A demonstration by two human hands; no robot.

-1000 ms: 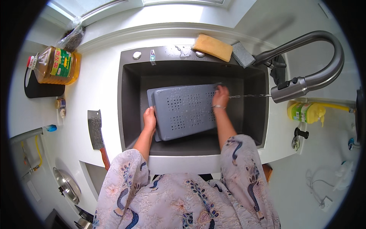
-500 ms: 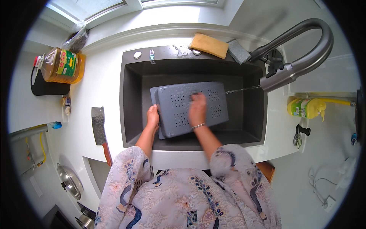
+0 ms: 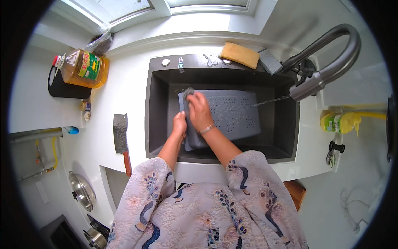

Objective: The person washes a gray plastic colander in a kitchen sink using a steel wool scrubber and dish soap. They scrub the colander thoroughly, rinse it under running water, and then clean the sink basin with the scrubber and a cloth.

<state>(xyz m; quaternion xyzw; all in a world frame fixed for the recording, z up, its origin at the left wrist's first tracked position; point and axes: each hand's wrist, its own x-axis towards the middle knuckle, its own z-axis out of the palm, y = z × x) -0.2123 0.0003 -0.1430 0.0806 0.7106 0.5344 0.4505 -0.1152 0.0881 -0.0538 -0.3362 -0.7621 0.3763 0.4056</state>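
In the dark sink, a grey perforated drain basket lies bottom up, slightly slanted. My left hand is closed on the rim at its left end. My right hand presses a grey scouring pad, perhaps steel wool, against the basket's upper left side; the fingers cover part of the pad. A thin stream of water runs from the pull-out faucet onto the basket's right end, and its surface is wet.
Behind the sink lie a yellow sponge and a grey block-shaped sponge. A cleaver with a wooden handle rests on the left counter. Farther left stands an oil jug. A yellow-green squeeze bottle is at the right.
My right hand has moved left across the basket's holes to its left side. The left hand keeps its hold on the rim. The whole view has shifted slightly.
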